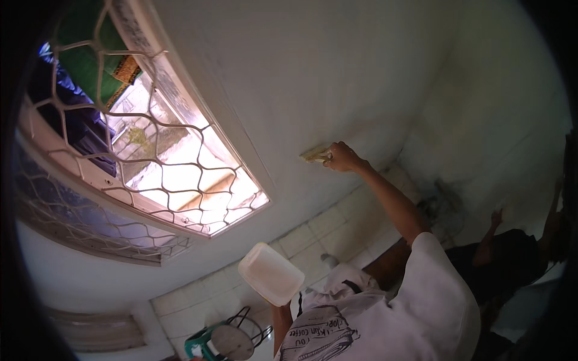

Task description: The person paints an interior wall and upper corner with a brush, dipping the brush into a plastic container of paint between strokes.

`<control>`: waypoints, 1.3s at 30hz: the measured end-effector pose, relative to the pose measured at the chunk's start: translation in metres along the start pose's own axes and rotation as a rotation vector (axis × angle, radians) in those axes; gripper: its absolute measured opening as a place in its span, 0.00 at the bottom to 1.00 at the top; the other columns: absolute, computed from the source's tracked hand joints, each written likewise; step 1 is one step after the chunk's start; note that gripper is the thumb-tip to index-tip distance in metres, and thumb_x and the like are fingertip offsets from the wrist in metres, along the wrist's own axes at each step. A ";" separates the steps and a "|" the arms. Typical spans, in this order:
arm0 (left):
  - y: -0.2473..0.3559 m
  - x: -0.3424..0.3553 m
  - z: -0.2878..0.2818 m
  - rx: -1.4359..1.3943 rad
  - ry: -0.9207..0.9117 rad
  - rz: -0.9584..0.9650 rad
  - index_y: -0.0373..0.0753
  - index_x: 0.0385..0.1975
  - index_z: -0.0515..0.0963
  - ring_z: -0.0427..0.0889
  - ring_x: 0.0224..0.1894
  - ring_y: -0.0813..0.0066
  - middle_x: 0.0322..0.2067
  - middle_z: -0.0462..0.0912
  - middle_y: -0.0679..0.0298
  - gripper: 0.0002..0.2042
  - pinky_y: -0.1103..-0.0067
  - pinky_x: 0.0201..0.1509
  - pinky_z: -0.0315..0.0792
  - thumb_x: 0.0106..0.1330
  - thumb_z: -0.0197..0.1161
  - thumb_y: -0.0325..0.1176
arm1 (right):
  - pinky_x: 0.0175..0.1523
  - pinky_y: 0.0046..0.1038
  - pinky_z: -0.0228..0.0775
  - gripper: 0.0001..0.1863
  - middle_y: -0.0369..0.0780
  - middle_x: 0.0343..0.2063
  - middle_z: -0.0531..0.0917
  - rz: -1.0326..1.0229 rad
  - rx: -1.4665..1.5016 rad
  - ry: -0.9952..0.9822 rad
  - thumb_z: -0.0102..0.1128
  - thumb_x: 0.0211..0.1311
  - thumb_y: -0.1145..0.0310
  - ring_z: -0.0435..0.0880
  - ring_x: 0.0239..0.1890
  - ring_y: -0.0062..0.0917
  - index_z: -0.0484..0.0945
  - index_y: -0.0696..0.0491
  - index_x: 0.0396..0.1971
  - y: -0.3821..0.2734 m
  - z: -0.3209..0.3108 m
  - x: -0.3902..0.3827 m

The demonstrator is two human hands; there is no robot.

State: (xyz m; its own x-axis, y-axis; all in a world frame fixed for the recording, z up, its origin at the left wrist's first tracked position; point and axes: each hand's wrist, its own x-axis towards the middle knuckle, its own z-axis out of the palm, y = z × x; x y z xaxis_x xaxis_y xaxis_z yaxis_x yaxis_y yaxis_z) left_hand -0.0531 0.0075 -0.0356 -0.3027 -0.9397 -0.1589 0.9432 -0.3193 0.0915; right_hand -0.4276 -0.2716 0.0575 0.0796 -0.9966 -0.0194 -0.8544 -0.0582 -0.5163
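Note:
My right hand [342, 157] is closed around what looks like a flat, pale yellowish paintbrush [314, 154]. The far end of the brush lies at or very close to the white wall [289, 78], to the right of the window. Lower down, my left hand supports a shallow white plastic tub [272, 274] with rounded corners. The tub hides most of that hand's fingers; just the wrist and forearm [282, 322] show below it. What the tub holds is hard to make out.
A window [180, 162] with a curved metal grille fills the upper left, green and dark cloth hanging behind it. A green stool-like object with a round grey top [232, 343] stands at the bottom. Another person in dark clothing [512, 259] is at the right, hands raised near the wall.

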 end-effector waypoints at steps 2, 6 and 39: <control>0.001 -0.002 0.003 0.000 -0.017 0.000 0.39 0.70 0.59 0.72 0.61 0.56 0.62 0.70 0.55 0.39 0.57 0.66 0.64 0.66 0.65 0.54 | 0.43 0.33 0.81 0.23 0.49 0.27 0.87 0.009 0.012 -0.102 0.69 0.56 0.65 0.88 0.31 0.33 0.81 0.63 0.50 -0.057 -0.083 0.000; 0.005 -0.006 0.010 -0.006 -0.078 -0.006 0.39 0.70 0.59 0.72 0.61 0.55 0.62 0.70 0.54 0.39 0.57 0.67 0.64 0.66 0.64 0.54 | 0.29 0.28 0.79 0.21 0.44 0.23 0.87 -0.095 -0.059 -0.009 0.70 0.56 0.70 0.85 0.20 0.25 0.83 0.62 0.49 -0.168 -0.239 -0.018; 0.032 -0.083 0.028 0.173 -0.052 0.166 0.37 0.72 0.55 0.72 0.61 0.54 0.63 0.70 0.51 0.41 0.55 0.68 0.64 0.67 0.62 0.56 | 0.39 0.33 0.77 0.25 0.47 0.33 0.87 -0.222 0.152 0.549 0.61 0.64 0.69 0.86 0.32 0.33 0.73 0.57 0.61 -0.086 0.016 -0.088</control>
State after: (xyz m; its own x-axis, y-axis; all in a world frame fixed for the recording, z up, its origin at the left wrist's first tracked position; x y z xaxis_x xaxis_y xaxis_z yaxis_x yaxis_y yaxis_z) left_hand -0.0018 0.0718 0.0081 -0.1565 -0.9847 -0.0770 0.9444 -0.1720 0.2802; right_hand -0.3525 -0.1779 0.0898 -0.0632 -0.8482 0.5259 -0.7615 -0.2996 -0.5748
